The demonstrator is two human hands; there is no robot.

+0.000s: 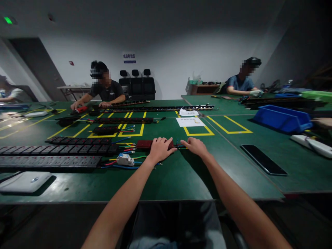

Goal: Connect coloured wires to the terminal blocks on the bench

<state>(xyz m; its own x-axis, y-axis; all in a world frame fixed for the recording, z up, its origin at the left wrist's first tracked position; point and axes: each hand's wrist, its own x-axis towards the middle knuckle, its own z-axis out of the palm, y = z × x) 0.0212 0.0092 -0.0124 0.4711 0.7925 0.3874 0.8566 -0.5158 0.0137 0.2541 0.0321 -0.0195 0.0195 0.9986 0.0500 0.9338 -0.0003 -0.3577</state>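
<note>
My left hand (pixel 161 149) lies over a dark red bar-shaped block (pixel 144 144), its fingers curled across the far edge and the thumb pointing right. The palm hides part of the block. Coloured wires (pixel 178 146) come out of the block's right end. At those wires is my right hand (pixel 195 146), fingers bent and closed around the wire ends; the exact grip is partly hidden. Left of the block lie long black socket strips (pixel 52 160) with loose wires and ring terminals. A white circuit breaker (pixel 125 159) is attached to the wires of the nearest strip.
Yellow-taped outlines mark the green table (pixel 166 186). A phone (pixel 263 159), a blue bin (pixel 282 118) and a white device (pixel 312 145) lie to the right. Another white device (pixel 27 181) is near left. Paper sheets (pixel 190 122) lie ahead. Co-workers (pixel 109 90) sit across the table.
</note>
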